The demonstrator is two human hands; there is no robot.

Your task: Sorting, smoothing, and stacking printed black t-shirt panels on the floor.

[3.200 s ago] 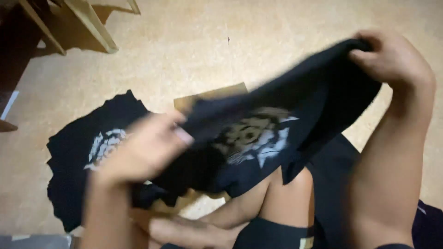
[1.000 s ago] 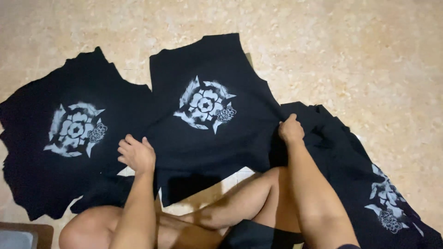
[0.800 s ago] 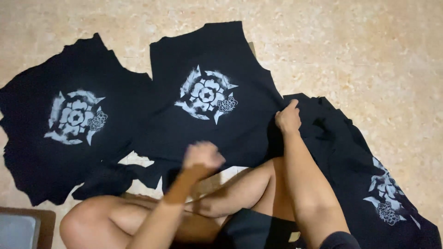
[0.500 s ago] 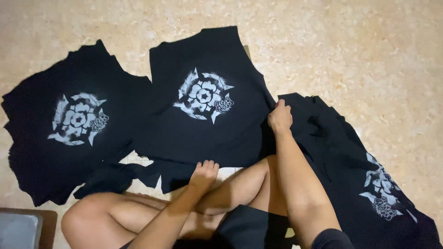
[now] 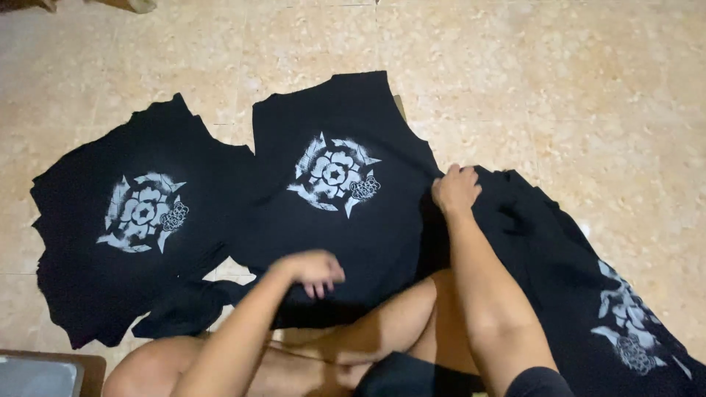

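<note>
middle black cotton shirt panel with white rosette print point(image 5: 334, 191) flat on tiled floor | right hand point(image 5: 456, 188) fingers curled, pinching its right edge | left hand point(image 5: 312, 268) loosely open over its lower hem, grip unclear | advice: smooth outward, keep print centred

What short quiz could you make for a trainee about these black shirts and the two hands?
1. True or false: the right hand rests at the right edge of the middle shirt.
2. How many white flower prints are in view? A) one B) two C) three
3. Fill in: the left hand is over the ___ edge of the middle shirt.

Key: 1 true. 2 C: on the left shirt, the middle shirt and the right shirt pile. 3 lower. All lie on the tiled floor.
</note>
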